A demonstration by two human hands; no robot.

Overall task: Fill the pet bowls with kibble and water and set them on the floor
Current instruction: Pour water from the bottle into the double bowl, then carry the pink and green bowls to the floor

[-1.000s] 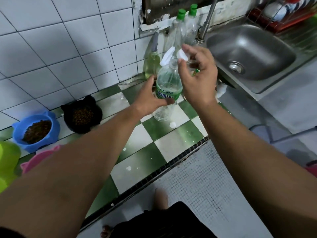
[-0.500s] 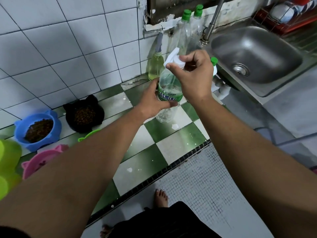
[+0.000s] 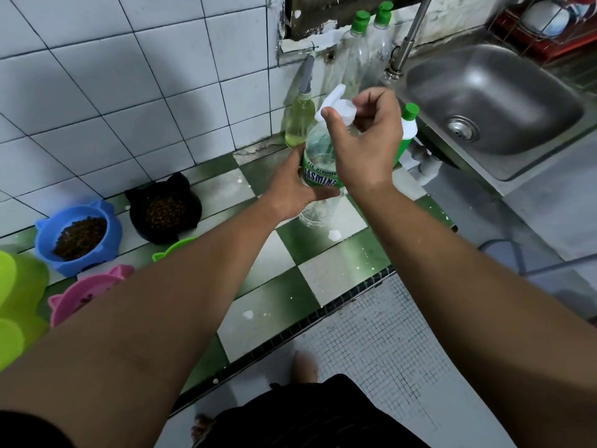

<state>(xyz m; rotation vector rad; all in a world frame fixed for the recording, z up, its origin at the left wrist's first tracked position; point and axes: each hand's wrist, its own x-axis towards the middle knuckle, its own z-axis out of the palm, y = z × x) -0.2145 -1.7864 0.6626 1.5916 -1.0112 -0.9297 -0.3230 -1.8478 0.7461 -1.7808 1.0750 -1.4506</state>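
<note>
A clear water bottle (image 3: 318, 147) with a green label stands upright on the checkered counter (image 3: 326, 273). My left hand (image 3: 290, 185) grips its body around the label. My right hand (image 3: 365, 143) is closed on the white cap (image 3: 336, 108) at its top. At the left, a blue bowl (image 3: 76, 237) and a black bowl (image 3: 163, 210) both hold brown kibble. A pink bowl (image 3: 87, 292) and a green bowl (image 3: 172, 247) lie partly hidden behind my left forearm.
A steel sink (image 3: 491, 101) with a tap sits at the right. A bottle of yellow liquid (image 3: 298, 121), two clear bottles with green caps (image 3: 357, 50) and a green-capped bottle (image 3: 407, 124) stand behind the water bottle. Lime-green plastic (image 3: 16, 302) lies at the far left.
My right hand came down from above the bottle and closed on the white cap. My left hand kept its grip on the bottle body. More of the pink and green bowls shows.
</note>
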